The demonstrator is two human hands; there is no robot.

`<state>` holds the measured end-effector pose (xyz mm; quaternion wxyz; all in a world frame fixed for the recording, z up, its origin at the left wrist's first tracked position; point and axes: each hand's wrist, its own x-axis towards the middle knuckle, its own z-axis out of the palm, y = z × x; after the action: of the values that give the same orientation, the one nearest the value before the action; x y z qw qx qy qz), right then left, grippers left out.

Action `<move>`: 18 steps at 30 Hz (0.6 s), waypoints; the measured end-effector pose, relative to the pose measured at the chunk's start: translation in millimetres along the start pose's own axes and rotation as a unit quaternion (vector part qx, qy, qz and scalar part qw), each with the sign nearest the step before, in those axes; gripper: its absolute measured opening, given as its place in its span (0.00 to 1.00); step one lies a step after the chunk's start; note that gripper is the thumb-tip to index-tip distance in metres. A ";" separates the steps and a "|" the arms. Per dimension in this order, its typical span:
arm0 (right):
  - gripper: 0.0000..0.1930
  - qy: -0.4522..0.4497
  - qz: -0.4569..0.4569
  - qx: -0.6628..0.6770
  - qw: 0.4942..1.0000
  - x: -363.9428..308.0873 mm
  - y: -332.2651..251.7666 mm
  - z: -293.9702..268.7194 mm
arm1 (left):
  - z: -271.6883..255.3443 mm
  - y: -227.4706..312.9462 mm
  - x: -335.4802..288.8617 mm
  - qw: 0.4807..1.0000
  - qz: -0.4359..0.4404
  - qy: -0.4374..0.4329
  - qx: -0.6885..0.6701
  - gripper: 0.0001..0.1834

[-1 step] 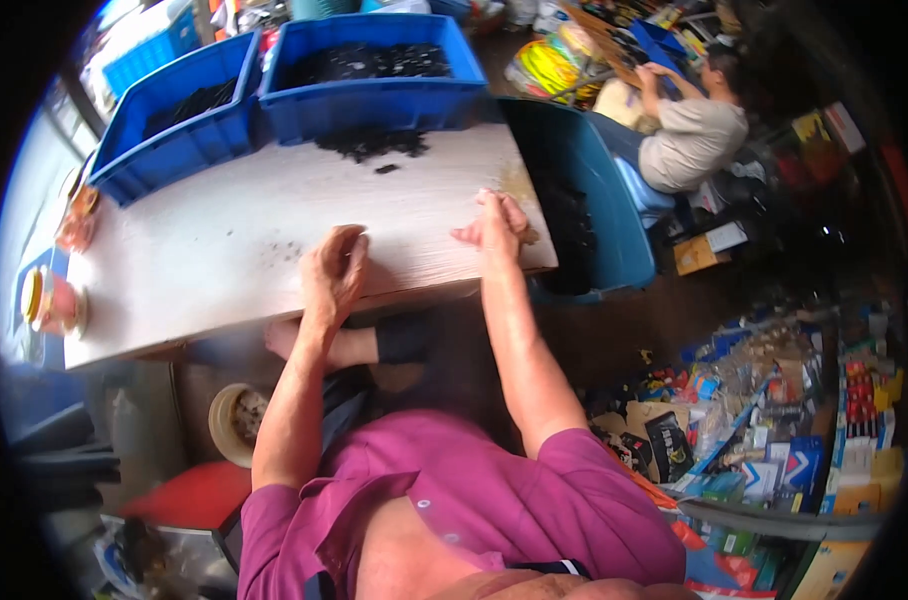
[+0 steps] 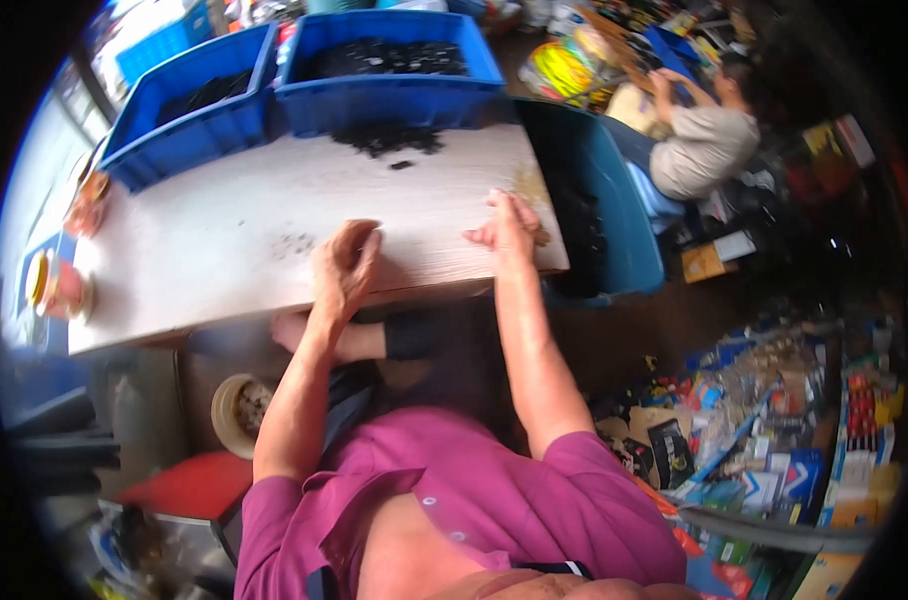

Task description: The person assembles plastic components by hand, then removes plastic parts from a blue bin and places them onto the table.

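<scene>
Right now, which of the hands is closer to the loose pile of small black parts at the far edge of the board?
The right hand. It rests flat below and right of the black parts pile. The left hand sits curled nearer the board's front edge, farther from it.

Magenta short-sleeve shirt [image 2: 494, 490] w/ small buttons — forearms bare, no gloves.

Flat printed card packs [image 2: 774, 480], blue, red & yellow, heaped on floor at right; brown cardboard box w/ white label [image 2: 716, 258] beside the seated person.
</scene>
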<state>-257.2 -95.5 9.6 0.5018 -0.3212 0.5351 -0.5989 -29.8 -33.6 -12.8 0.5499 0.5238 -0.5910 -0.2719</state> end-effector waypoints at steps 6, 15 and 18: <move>0.12 0.004 -0.022 0.007 1.000 1.5 -2.7 -16.2 | -24.4 103.6 14.9 0.970 0.058 -0.195 -0.136 0.12; 0.10 -0.018 0.018 0.015 1.000 -12.6 -7.0 36.8 | -126.6 238.6 24.7 0.819 0.440 -0.352 -0.106 0.10; 0.10 -0.132 0.044 0.033 0.990 -10.7 6.4 70.2 | -152.4 245.9 33.4 0.822 0.361 -0.438 -0.056 0.11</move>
<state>-187.8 -107.3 20.5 0.6042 -0.3570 0.4571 -0.5463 39.1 49.1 257.8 0.3207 0.0673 -0.8999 -0.2877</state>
